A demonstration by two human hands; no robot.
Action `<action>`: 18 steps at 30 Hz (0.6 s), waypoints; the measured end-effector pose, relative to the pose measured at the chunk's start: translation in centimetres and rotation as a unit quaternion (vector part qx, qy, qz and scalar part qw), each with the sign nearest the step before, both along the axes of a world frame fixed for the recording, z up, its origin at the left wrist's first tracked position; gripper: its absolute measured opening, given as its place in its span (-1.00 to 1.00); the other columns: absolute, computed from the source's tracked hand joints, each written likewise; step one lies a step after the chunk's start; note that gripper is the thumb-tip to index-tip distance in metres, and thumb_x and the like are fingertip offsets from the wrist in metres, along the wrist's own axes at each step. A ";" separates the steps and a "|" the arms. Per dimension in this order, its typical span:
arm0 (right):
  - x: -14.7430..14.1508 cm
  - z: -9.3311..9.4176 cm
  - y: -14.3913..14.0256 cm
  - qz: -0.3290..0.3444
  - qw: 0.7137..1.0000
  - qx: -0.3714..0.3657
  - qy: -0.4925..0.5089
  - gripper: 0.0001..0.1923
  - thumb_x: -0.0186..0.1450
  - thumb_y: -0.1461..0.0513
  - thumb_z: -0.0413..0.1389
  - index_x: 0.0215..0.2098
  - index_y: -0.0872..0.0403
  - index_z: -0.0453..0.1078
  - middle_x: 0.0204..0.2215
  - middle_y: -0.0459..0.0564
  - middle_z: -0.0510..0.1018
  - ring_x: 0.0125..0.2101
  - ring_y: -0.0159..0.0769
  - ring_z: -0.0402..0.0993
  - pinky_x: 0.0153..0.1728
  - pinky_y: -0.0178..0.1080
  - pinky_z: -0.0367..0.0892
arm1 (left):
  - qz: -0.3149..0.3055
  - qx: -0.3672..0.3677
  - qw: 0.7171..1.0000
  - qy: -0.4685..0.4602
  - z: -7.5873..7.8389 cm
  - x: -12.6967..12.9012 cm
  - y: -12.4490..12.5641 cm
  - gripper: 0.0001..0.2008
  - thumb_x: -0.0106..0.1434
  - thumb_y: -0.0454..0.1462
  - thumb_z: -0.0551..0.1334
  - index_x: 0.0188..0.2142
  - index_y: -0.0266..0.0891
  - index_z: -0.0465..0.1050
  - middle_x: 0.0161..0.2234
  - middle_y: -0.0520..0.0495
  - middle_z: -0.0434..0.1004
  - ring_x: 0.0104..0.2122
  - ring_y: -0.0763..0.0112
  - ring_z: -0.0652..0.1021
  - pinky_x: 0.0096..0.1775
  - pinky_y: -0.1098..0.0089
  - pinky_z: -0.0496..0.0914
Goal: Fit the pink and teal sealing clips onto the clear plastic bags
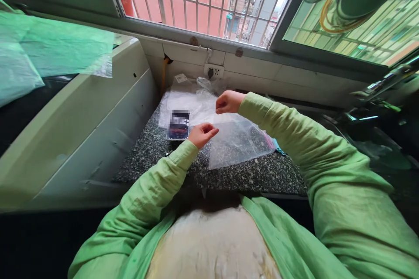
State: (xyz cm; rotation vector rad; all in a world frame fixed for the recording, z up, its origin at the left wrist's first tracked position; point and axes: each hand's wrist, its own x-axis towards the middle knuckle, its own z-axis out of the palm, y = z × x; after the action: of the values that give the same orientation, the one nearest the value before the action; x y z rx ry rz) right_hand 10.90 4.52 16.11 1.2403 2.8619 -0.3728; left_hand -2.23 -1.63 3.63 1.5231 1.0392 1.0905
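A clear plastic bag (238,144) with a pink strip along its right end spreads over the speckled countertop, slanting to the right. At its left edge my left hand (203,134) is closed, thumb and fingers pinched on the film. Farther back, my right hand (229,101) bends down with its fingertips pinched on the same edge; the fingers partly hide the grip. Just left of my left hand lies a dark printed packet (178,130), its upper part blurred. More clear plastic bags (183,100) lie crumpled behind the hands.
A pale appliance side (98,135) borders the speckled countertop (147,157) on the left, with plastic sheeting (62,45) above it. A wall socket (214,71) sits behind. A faucet (363,115) stands at right, and a teal clip-like item (279,147) lies by the bag.
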 end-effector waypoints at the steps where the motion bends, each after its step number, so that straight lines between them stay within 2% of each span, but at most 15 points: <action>1: 0.0 0.0 0.0 -0.002 1.000 -0.001 0.002 -0.88 0.03 0.29 0.11 -0.53 0.22 0.46 -0.73 -0.20 0.32 -0.65 -0.58 0.14 -0.54 -0.42 0.09 | 0.011 0.006 1.000 -0.008 0.2 0.1 0.2 -0.72 -0.10 -0.11 0.20 -0.61 -0.31 0.30 -0.68 0.11 0.21 -0.62 0.60 0.22 -0.53 0.50 0.12; 6: 1.8 0.4 0.3 -0.015 0.998 -0.009 0.054 -0.83 0.05 0.27 0.09 -0.46 0.23 0.46 -0.69 -0.17 0.35 -0.63 -0.57 0.17 -0.55 -0.41 0.10 | 0.023 0.018 0.999 -0.031 0.2 0.3 0.6 -0.78 -0.11 -0.17 0.21 -0.61 -0.31 0.33 -0.66 0.09 0.28 -0.61 0.59 0.25 -0.52 0.50 0.15; 11: 6.7 0.3 0.8 -0.093 0.989 -0.010 0.116 -0.82 0.05 0.24 0.09 -0.45 0.21 0.44 -0.64 -0.12 0.41 -0.61 -0.54 0.21 -0.54 -0.40 0.14 | 0.035 0.006 0.999 -0.032 -0.2 -0.2 0.5 -0.80 -0.11 -0.19 0.22 -0.61 -0.32 0.34 -0.68 0.10 0.26 -0.62 0.60 0.24 -0.53 0.51 0.16; 14: 10.4 -0.8 0.8 -0.156 0.980 -0.012 0.123 -0.82 0.02 0.21 0.12 -0.50 0.19 0.45 -0.67 -0.12 0.40 -0.63 -0.52 0.20 -0.56 -0.37 0.14 | 0.041 0.001 0.999 -0.018 -0.1 -0.7 0.3 -0.78 -0.11 -0.17 0.22 -0.60 -0.32 0.34 -0.67 0.09 0.27 -0.61 0.60 0.25 -0.53 0.51 0.16; 18: 14.8 -3.5 0.2 -0.248 0.961 -0.026 0.116 -0.82 -0.08 0.19 0.18 -0.55 0.17 0.45 -0.76 -0.18 0.31 -0.68 -0.53 0.14 -0.59 -0.35 0.11 | 0.045 -0.003 0.999 0.002 0.3 -1.4 -0.1 -0.73 -0.14 -0.11 0.23 -0.59 -0.31 0.33 -0.66 0.08 0.28 -0.59 0.58 0.26 -0.50 0.50 0.18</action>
State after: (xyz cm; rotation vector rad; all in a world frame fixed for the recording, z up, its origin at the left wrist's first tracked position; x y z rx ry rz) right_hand 25.74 4.76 12.64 2.0239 2.6495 -0.6276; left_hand -3.67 -1.74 3.89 1.4868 1.1220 1.1441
